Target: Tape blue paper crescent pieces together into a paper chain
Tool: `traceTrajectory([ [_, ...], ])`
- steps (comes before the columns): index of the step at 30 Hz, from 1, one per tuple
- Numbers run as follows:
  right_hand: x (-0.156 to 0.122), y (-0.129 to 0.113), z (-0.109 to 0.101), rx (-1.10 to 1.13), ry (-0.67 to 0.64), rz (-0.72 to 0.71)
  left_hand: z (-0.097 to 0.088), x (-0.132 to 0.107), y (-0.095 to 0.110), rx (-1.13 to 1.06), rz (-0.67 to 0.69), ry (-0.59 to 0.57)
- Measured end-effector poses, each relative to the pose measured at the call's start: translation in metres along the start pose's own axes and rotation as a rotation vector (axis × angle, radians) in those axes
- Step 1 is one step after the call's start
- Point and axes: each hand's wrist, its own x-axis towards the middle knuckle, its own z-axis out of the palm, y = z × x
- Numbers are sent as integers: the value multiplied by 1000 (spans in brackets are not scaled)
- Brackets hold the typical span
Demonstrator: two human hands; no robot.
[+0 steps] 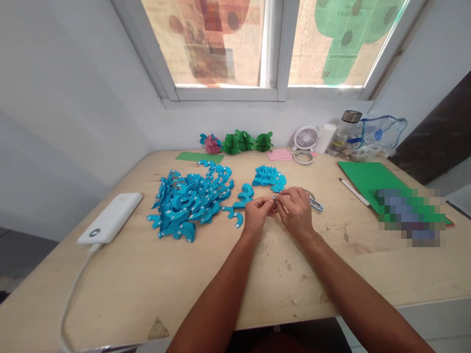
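Note:
Over the middle of the table, my left hand (pixel 256 214) and my right hand (pixel 295 210) meet at the fingertips, both pinched closed. A tiny bluish piece (pixel 274 199) shows between them; my fingers cover most of it, and I cannot make out its kind. To the left lies a large heap of blue curved paper cutouts (pixel 191 198) with small white squares on them. A few loose cutouts (pixel 243 195) lie beside my left hand. Just beyond my hands is a smaller cluster of folded blue paper (pixel 270 176). Partly behind my right hand lies a blue-handled tool (pixel 316 204).
At the left are a white power bank (pixel 112 218) and its cable (pixel 79 284). Paper ornaments (pixel 243 141), a small fan (pixel 306 138), a tape roll (pixel 303 157) and a glass bottle (pixel 342 135) line the wall. A pen (pixel 353 191) and green sheets (pixel 371 181) lie right.

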Motion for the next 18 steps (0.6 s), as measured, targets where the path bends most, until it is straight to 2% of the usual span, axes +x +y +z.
traceTrajectory([
  [18,0,-7,-2,-4,-14,-21,-2,4,-7,-49,38,35],
])
